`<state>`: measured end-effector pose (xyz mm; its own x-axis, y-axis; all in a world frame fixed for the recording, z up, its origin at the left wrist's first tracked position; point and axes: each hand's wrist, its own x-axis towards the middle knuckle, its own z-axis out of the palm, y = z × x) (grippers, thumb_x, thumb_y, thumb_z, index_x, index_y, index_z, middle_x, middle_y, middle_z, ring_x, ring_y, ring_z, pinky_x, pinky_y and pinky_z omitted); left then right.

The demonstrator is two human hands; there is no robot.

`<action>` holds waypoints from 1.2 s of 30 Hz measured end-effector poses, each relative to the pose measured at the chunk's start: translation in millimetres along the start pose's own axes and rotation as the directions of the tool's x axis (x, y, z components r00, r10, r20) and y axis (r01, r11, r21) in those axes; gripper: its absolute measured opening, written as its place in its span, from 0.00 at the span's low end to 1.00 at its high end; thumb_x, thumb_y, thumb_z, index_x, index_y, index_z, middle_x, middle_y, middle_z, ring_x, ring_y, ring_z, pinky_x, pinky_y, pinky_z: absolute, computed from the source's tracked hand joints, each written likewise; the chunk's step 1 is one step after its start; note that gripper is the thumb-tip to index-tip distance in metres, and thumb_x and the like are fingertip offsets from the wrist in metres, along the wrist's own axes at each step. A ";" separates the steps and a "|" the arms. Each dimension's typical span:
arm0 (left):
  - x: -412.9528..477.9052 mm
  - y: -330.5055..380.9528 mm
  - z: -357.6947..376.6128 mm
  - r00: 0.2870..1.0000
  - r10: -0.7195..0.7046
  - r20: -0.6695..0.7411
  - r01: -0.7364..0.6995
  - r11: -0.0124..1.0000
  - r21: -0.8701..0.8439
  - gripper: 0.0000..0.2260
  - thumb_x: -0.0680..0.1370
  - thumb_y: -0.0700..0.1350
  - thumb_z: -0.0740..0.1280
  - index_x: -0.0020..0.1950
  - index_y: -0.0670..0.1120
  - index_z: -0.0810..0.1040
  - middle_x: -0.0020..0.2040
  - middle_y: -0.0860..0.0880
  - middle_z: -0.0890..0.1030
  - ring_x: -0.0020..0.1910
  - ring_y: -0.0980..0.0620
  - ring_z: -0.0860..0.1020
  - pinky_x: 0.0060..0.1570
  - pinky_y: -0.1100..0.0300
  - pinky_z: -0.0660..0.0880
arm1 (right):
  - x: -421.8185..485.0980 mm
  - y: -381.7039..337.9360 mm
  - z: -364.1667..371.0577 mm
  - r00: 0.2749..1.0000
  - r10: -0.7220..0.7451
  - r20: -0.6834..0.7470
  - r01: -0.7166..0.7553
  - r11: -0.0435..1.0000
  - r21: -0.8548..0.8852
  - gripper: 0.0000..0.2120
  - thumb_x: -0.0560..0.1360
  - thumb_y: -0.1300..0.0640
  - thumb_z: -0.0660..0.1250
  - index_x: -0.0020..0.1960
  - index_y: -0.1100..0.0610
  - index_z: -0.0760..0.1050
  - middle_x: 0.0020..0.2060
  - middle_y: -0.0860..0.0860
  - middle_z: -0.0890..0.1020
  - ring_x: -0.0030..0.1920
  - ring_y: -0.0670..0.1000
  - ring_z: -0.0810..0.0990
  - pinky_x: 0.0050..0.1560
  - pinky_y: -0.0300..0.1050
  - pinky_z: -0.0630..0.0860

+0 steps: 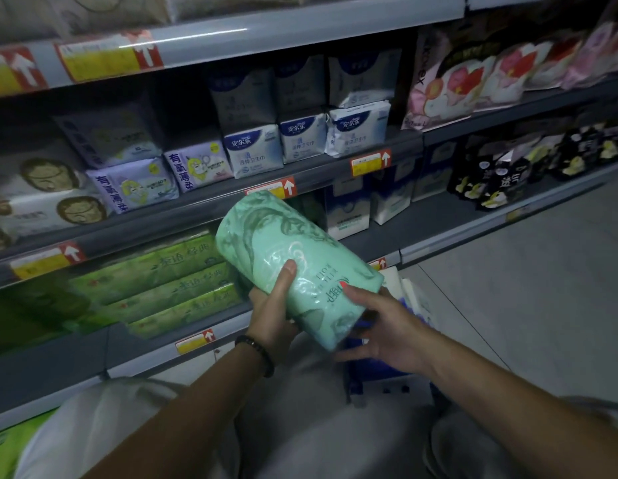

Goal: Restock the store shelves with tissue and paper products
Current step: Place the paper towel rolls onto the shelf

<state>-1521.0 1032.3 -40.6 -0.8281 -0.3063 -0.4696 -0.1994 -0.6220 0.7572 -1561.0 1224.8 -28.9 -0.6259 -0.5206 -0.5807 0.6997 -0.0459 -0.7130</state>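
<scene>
A: While both hands are on that mint-green pack of paper rolls, how would you get it onto the shelf cleanly?

B: Keep the grip as it is. The left hand cups the near end from below with the thumb pressed on top, grasping the pack; the right hand is spread against the lower end, fingers wrapped under the wrapper. The pack is in the air, tilted, its far end up near the grey shelf rail and in front of the lower shelf.

A: Where should it go?

B: My guess is the lower shelf, in the dark gap between the stacked green tissue packs and the blue-and-white packs. It looks like the open bay, though I can't tell how deep it runs.

A: What to mind on the way in?

B: Level the pack first, then lead with the far end under that rail and its red-and-yellow price tag, which sits just above the pack. The film wrapper looks slick, so push from the rear with the right palm rather than pinching.

A: Room to work?

B: The tiled floor to the right is open. The blue basket sits below the right hand, so keep elbows high and draw back upward.
</scene>
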 end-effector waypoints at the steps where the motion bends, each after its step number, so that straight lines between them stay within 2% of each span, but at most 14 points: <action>1: 1.2 0.7 0.3 1.000 0.018 -0.004 -0.017 1.000 0.022 0.48 0.61 0.63 0.85 0.75 0.52 0.67 0.69 0.45 0.81 0.62 0.40 0.84 0.55 0.30 0.79 | -0.7 -4.9 -0.1 0.999 -0.028 -0.033 0.028 0.999 -0.024 0.46 0.58 0.48 0.88 0.72 0.47 0.72 0.67 0.60 0.81 0.64 0.67 0.82 0.52 0.76 0.82; 4: 2.0 11.1 -9.3 0.946 0.275 -0.172 -0.195 0.907 0.374 0.60 0.53 0.66 0.86 0.77 0.61 0.55 0.75 0.48 0.69 0.71 0.44 0.76 0.66 0.38 0.77 | 2.2 -28.6 -8.3 0.961 -0.221 -0.166 0.180 0.957 -0.227 0.43 0.63 0.55 0.85 0.71 0.42 0.66 0.66 0.53 0.80 0.61 0.63 0.83 0.48 0.71 0.85; 5: 2.3 16.6 -15.0 0.888 0.432 -0.157 -0.273 0.771 0.576 0.65 0.52 0.66 0.86 0.79 0.58 0.50 0.78 0.46 0.63 0.75 0.44 0.70 0.72 0.42 0.71 | 4.0 -37.5 -11.6 0.936 -0.299 -0.185 0.233 0.921 -0.313 0.45 0.62 0.55 0.86 0.70 0.40 0.65 0.66 0.50 0.79 0.62 0.60 0.82 0.50 0.69 0.85; 7: 2.0 26.2 -23.6 0.744 0.660 0.104 -0.381 0.290 0.878 0.68 0.53 0.67 0.85 0.82 0.50 0.50 0.80 0.43 0.55 0.80 0.42 0.59 0.78 0.47 0.61 | 7.0 -51.5 -16.1 0.885 -0.424 -0.194 0.283 0.819 -0.499 0.55 0.53 0.50 0.88 0.73 0.36 0.63 0.68 0.45 0.76 0.67 0.56 0.78 0.60 0.67 0.83; 9: -3.4 30.5 -20.2 0.706 0.595 0.385 -0.410 -0.100 0.907 0.67 0.53 0.73 0.80 0.83 0.52 0.50 0.83 0.44 0.51 0.82 0.40 0.54 0.79 0.42 0.58 | 9.5 -60.1 -15.1 0.848 -0.490 -0.200 0.248 0.701 -0.668 0.66 0.49 0.45 0.87 0.81 0.38 0.59 0.74 0.45 0.70 0.73 0.55 0.72 0.68 0.64 0.78; 10: -4.0 28.1 -16.6 0.732 0.521 0.439 -0.419 -0.163 0.893 0.67 0.54 0.74 0.78 0.84 0.54 0.48 0.84 0.46 0.49 0.82 0.40 0.53 0.79 0.38 0.59 | 10.7 -62.7 -12.3 0.838 -0.514 -0.186 0.227 0.637 -0.737 0.69 0.48 0.44 0.87 0.83 0.39 0.57 0.76 0.46 0.68 0.75 0.55 0.70 0.70 0.63 0.76; 14: 5.3 7.3 -5.3 0.858 0.335 0.389 -0.442 0.099 0.891 0.69 0.53 0.68 0.82 0.83 0.61 0.44 0.85 0.52 0.51 0.83 0.46 0.55 0.80 0.42 0.59 | 16.1 -66.4 10.2 0.837 -0.544 -0.051 0.224 0.426 -0.877 0.72 0.49 0.44 0.87 0.85 0.40 0.53 0.80 0.46 0.64 0.79 0.55 0.64 0.74 0.62 0.72; 18: 23.3 -6.9 -2.6 0.864 0.284 0.416 -0.502 0.412 0.760 0.66 0.54 0.54 0.89 0.82 0.57 0.51 0.74 0.56 0.71 0.71 0.61 0.74 0.69 0.52 0.76 | 22.7 -66.0 30.8 0.822 -0.570 0.013 0.248 0.337 -0.908 0.68 0.53 0.45 0.87 0.85 0.38 0.53 0.79 0.47 0.66 0.77 0.55 0.66 0.73 0.61 0.73; 21: 28.8 -9.2 -0.3 0.862 0.354 0.362 -0.500 0.481 0.720 0.64 0.54 0.50 0.89 0.80 0.59 0.52 0.71 0.56 0.74 0.69 0.59 0.76 0.67 0.51 0.78 | 29.5 -69.6 32.8 0.810 -0.585 0.028 0.262 0.319 -0.911 0.69 0.55 0.41 0.87 0.85 0.39 0.50 0.79 0.47 0.63 0.77 0.55 0.66 0.73 0.61 0.73; 25: 47.6 -5.1 -1.0 0.890 0.410 0.200 -0.423 0.574 0.701 0.62 0.53 0.51 0.89 0.77 0.59 0.54 0.68 0.57 0.75 0.66 0.55 0.77 0.63 0.49 0.81 | 37.0 -69.2 33.3 0.768 -0.633 -0.094 0.277 0.462 -0.843 0.70 0.56 0.38 0.88 0.86 0.45 0.49 0.81 0.49 0.59 0.80 0.55 0.63 0.75 0.57 0.69; 27: 62.0 -3.4 -1.3 0.901 0.404 0.158 -0.398 0.623 0.673 0.62 0.53 0.50 0.89 0.76 0.59 0.53 0.68 0.56 0.75 0.66 0.54 0.77 0.65 0.47 0.80 | 43.8 -59.6 33.3 0.824 -0.533 -0.192 0.224 0.618 -0.754 0.67 0.58 0.40 0.88 0.85 0.49 0.51 0.79 0.51 0.65 0.77 0.55 0.67 0.68 0.53 0.73; 30: 82.8 -2.3 8.4 0.921 0.373 0.108 -0.353 0.690 0.632 0.57 0.56 0.45 0.90 0.74 0.55 0.55 0.66 0.53 0.77 0.63 0.56 0.80 0.63 0.47 0.81 | 64.0 -45.3 26.4 0.933 -0.281 -0.226 0.111 0.819 -0.563 0.49 0.61 0.39 0.87 0.75 0.45 0.65 0.68 0.45 0.78 0.61 0.50 0.78 0.60 0.50 0.78; 33: 100.4 -2.8 18.6 0.920 0.385 0.073 -0.341 0.695 0.633 0.55 0.55 0.44 0.89 0.71 0.52 0.58 0.67 0.51 0.77 0.62 0.58 0.80 0.59 0.54 0.82 | 93.7 -55.9 15.4 0.944 -0.253 -0.213 0.132 0.879 -0.459 0.32 0.61 0.43 0.87 0.58 0.38 0.72 0.56 0.42 0.82 0.56 0.50 0.82 0.61 0.59 0.82; 36: 119.8 1.0 26.4 0.923 0.384 0.007 -0.276 0.651 0.707 0.60 0.52 0.59 0.84 0.77 0.55 0.54 0.73 0.45 0.68 0.70 0.44 0.73 0.67 0.39 0.76 | 129.9 -71.8 5.8 0.950 -0.274 -0.149 0.199 0.901 -0.387 0.36 0.64 0.51 0.87 0.62 0.36 0.70 0.59 0.43 0.82 0.59 0.53 0.82 0.61 0.64 0.82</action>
<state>-1634.2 1014.0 -84.2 -0.8449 -0.5163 -0.1400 -0.2719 0.1891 0.9436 -1690.6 1155.5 -50.8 -0.8376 -0.3549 -0.4153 0.3726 0.1848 -0.9094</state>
